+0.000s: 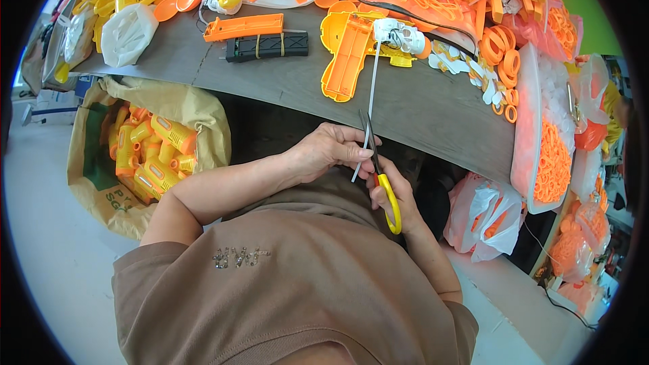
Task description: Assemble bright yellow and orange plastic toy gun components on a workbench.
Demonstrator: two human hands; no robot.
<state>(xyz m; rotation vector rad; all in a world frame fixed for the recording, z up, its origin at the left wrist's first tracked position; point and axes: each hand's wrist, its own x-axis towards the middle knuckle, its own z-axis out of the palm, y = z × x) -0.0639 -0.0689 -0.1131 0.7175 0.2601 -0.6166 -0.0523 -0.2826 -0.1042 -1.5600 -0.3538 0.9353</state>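
Note:
My left hand (332,151) pinches a thin white strip (373,88) near its lower end, just off the table's front edge. The strip runs up to a white mechanism (402,35) with an orange tip. That mechanism lies in a yellow plastic half-shell (332,26), with a long orange piece (347,54) over its handle part. In my right hand (399,188) is a pair of scissors (391,209) with yellow handles and dark blades. The blades point upward beside the strip, close to my left fingertips. Whether they touch the strip I cannot tell.
On the grey table (270,88) lie a black banded block (267,47), white and orange small parts (470,71), and heaps of orange and yellow parts behind. A paper bag (203,105) of yellow-orange housings stands left; a clear bin (531,122) and a plastic bag (483,216) stand right.

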